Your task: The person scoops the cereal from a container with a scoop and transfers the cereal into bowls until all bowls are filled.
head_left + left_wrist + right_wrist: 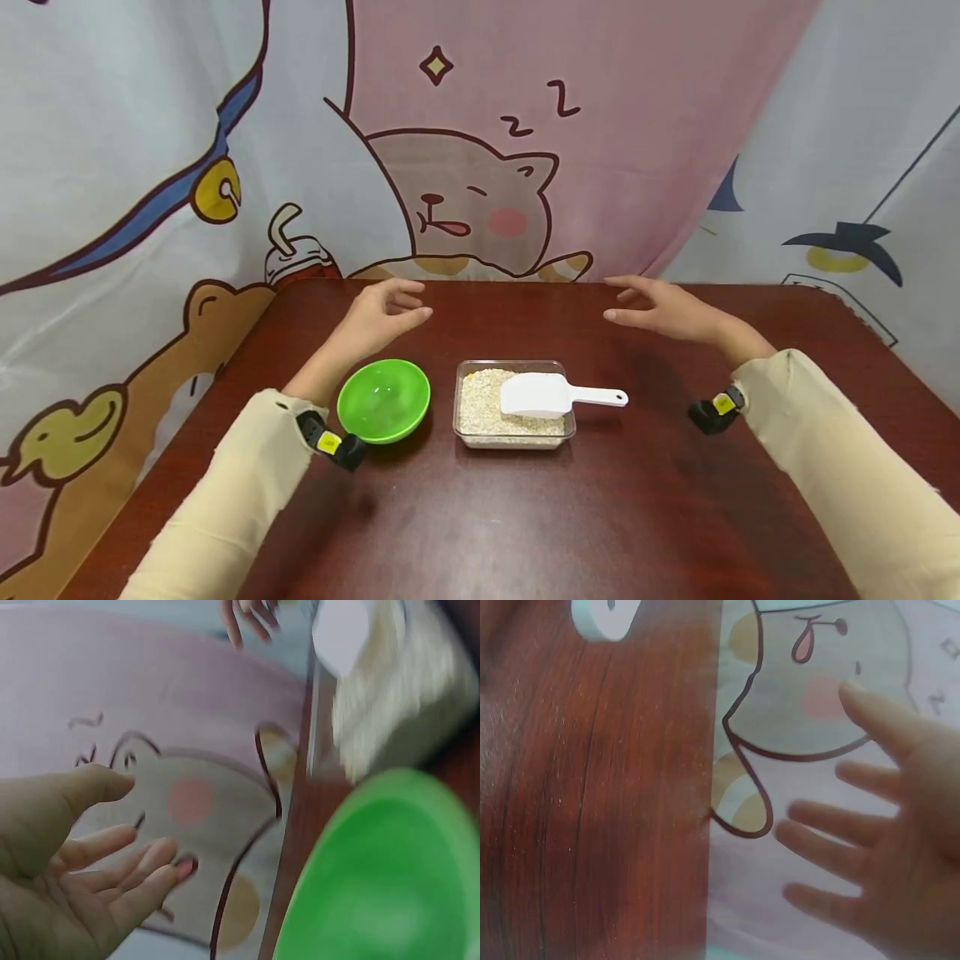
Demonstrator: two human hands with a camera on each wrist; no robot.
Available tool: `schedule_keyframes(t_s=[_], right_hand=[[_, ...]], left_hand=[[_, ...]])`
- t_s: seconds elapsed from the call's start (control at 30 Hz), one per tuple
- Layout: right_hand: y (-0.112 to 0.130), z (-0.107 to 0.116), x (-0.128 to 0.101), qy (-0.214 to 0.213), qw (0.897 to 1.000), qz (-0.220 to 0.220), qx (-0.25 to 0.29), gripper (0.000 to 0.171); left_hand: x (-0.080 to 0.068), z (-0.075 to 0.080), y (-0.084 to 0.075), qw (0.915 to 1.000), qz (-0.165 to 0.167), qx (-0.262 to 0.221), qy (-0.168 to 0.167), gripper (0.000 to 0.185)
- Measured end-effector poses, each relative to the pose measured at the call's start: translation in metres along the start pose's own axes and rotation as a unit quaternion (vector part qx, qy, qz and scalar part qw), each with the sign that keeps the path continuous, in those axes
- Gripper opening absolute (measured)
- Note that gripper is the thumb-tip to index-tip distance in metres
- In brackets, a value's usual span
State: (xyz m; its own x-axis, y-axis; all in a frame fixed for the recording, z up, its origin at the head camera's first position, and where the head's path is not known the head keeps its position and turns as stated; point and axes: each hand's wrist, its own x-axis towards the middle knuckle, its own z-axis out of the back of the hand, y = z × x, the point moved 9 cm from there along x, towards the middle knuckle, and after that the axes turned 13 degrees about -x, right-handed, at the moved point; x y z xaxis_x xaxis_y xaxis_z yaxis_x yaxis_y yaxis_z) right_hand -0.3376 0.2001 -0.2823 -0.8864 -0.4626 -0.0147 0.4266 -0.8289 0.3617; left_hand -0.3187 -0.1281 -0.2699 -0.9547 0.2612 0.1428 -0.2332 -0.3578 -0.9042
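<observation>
My left hand (381,315) hovers over the table beyond the green bowl (384,402), its fingers relaxed and nothing in them. On the other side, my right hand (663,308) is held up in the same way, loose and bare. Between the two forearms stands a clear plastic container (514,443) filled with pale oat flakes (480,402). A white scoop (536,395) lies across the flakes, its handle sticking out over the right rim. In the left wrist view the bowl (390,877) shows close beside the left hand; the right wrist view catches only the scoop's handle end (606,616).
Everything stands on a dark red-brown wooden table (510,525). A cloth (630,125) printed with cartoon animals hangs behind its far edge and along the left side. Black wrist cameras (330,442) are strapped over the cream sleeves (840,450).
</observation>
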Motion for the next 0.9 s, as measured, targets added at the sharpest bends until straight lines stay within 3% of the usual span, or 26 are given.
schedule_keyframes(t_s=[0.13,0.27,0.5,0.9], right_hand=[[0.009,-0.006,-0.006,0.015,1.0,0.023,0.013,0.061],[0.017,-0.013,-0.01,0.026,0.998,0.044,0.021,0.058],[0.03,-0.027,-0.02,0.044,0.995,0.083,0.029,0.056],[0.04,-0.046,-0.033,0.077,0.99,0.11,0.047,0.059]], left_hand=[[-0.013,-0.025,0.0,0.993,0.041,-0.096,0.053,0.04],[-0.024,-0.041,0.004,0.9858,0.069,-0.132,0.077,0.039],[-0.036,-0.057,0.015,0.983,0.084,-0.137,0.088,0.039],[-0.053,-0.072,0.013,0.9935,0.049,-0.058,0.085,0.035]])
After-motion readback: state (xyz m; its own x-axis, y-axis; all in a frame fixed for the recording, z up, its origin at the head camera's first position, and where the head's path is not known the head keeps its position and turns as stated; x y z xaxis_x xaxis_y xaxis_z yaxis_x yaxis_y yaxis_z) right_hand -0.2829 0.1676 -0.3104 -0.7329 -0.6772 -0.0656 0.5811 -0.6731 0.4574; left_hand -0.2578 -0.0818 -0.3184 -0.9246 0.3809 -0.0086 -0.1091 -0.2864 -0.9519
